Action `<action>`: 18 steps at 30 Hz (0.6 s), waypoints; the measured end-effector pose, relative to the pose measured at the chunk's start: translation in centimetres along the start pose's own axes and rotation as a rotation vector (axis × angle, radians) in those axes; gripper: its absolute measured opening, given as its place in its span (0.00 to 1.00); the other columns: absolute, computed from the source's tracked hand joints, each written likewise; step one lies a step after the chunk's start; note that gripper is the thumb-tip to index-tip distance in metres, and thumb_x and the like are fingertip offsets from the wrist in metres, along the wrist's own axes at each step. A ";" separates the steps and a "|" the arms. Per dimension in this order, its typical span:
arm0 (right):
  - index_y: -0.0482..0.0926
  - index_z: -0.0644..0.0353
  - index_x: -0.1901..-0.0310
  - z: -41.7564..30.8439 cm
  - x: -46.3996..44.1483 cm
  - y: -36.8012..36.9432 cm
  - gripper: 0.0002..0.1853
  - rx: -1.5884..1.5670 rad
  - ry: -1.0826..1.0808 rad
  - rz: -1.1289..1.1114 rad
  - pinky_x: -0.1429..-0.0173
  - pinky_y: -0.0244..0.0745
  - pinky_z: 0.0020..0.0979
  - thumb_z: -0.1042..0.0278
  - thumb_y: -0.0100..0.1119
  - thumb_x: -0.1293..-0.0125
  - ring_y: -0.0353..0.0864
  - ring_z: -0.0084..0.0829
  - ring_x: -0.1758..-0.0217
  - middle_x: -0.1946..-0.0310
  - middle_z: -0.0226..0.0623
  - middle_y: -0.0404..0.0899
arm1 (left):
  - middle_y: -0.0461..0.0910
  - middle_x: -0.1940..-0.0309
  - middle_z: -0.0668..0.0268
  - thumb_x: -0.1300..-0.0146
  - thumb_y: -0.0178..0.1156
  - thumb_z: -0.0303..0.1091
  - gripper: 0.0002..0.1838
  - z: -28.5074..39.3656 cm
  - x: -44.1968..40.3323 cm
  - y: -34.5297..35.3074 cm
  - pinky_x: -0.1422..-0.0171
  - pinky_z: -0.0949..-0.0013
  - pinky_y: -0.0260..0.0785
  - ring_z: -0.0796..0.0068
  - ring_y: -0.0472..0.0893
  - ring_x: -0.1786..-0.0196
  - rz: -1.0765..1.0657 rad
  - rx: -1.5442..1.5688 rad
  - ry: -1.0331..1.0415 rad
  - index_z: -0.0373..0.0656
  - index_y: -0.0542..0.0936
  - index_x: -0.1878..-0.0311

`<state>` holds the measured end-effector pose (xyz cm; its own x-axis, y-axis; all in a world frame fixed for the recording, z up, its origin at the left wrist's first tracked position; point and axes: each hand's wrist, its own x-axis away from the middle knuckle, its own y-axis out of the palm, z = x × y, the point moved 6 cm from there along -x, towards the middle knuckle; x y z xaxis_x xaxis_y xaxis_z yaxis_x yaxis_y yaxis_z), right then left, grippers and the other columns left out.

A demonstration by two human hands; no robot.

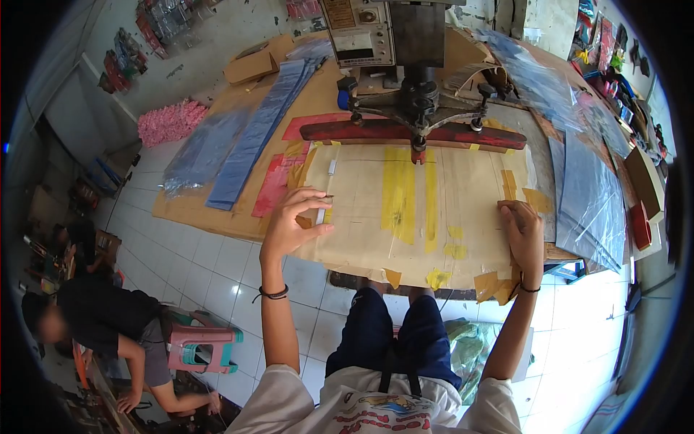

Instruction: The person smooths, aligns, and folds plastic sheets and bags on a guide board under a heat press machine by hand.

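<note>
A tan work board patched with yellow tape lies before me under the press of a machine. At its left edge my left hand is open, thumb and fingers apart around a narrow white strip. My right hand rests at the board's right side with its fingers curled and pressed together; whatever they hold, if anything, is hidden. Beyond both hands, a long red bar hangs from the black press head over the board's far edge.
Blue-tinted plastic sheets lie to the left, and more plastic sheets to the right. A control box stands at the back near a cardboard box. Another person sits at far left by a pink-and-green stool.
</note>
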<state>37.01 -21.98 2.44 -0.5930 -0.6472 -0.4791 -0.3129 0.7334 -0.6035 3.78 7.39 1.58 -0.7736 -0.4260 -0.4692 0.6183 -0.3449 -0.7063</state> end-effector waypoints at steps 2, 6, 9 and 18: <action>0.86 0.64 0.57 -0.2 0.0 0.0 0.08 -0.008 -0.002 0.000 0.43 0.71 0.38 0.69 0.61 0.30 0.84 0.42 0.57 0.62 0.45 0.86 | 0.83 0.43 0.63 0.54 0.79 0.31 0.21 0.0 0.0 0.0 0.29 0.58 0.68 0.61 0.77 0.34 -0.004 -0.006 0.003 0.43 0.88 0.54; 0.86 0.64 0.57 -0.4 0.0 -0.1 0.08 -0.001 -0.032 0.019 0.43 0.71 0.38 0.69 0.61 0.30 0.84 0.43 0.57 0.63 0.45 0.86 | 0.83 0.43 0.63 0.54 0.79 0.30 0.21 0.2 -0.1 0.0 0.28 0.57 0.67 0.60 0.77 0.34 -0.006 -0.009 0.002 0.43 0.88 0.54; 0.86 0.64 0.57 -0.3 0.0 -0.1 0.08 -0.011 -0.023 0.019 0.43 0.71 0.38 0.69 0.61 0.30 0.84 0.43 0.58 0.63 0.45 0.86 | 0.83 0.43 0.62 0.54 0.79 0.30 0.21 0.0 -0.1 0.0 0.28 0.57 0.67 0.60 0.77 0.34 -0.008 -0.010 0.012 0.42 0.88 0.54; 0.86 0.65 0.57 -0.2 -0.1 -0.3 0.08 -0.042 -0.014 0.019 0.44 0.72 0.38 0.70 0.61 0.31 0.84 0.43 0.58 0.63 0.46 0.86 | 0.83 0.43 0.62 0.54 0.79 0.30 0.21 0.1 -0.2 0.1 0.29 0.57 0.68 0.60 0.77 0.34 -0.016 -0.031 0.000 0.43 0.88 0.54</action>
<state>37.01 -22.10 2.74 -0.5885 -0.6357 -0.4997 -0.3326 0.7536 -0.5670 3.98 7.34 1.68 -0.7836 -0.4204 -0.4575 0.6010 -0.3260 -0.7297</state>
